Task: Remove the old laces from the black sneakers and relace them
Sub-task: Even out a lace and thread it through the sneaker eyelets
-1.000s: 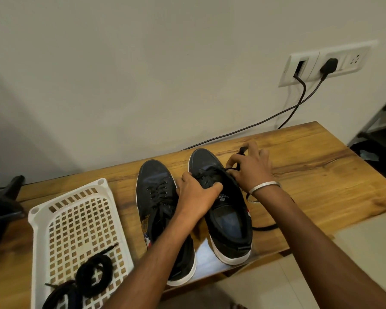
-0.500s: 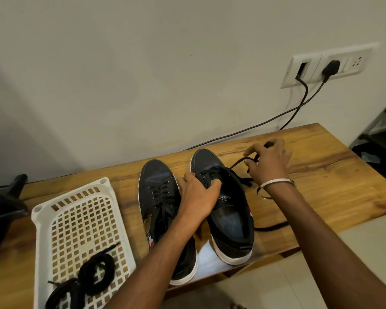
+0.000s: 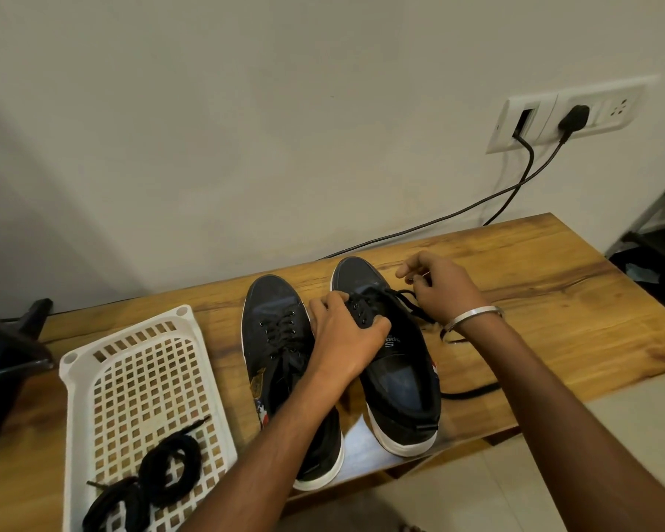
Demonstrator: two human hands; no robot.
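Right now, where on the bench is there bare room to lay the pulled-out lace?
Bare wood lies right of the right sneaker, out to the bench end, beyond the trailing lace. The basket has free grid above the coiled laces. It is crowded around both sneakers, where the left hand and right hand work.

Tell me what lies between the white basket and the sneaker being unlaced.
In the head view, the other black sneaker, still laced, stands between the white basket and the sneaker being unlaced.

Bare forearms, no sleeves; thin silver bangle [image 3: 473, 318] on right wrist.
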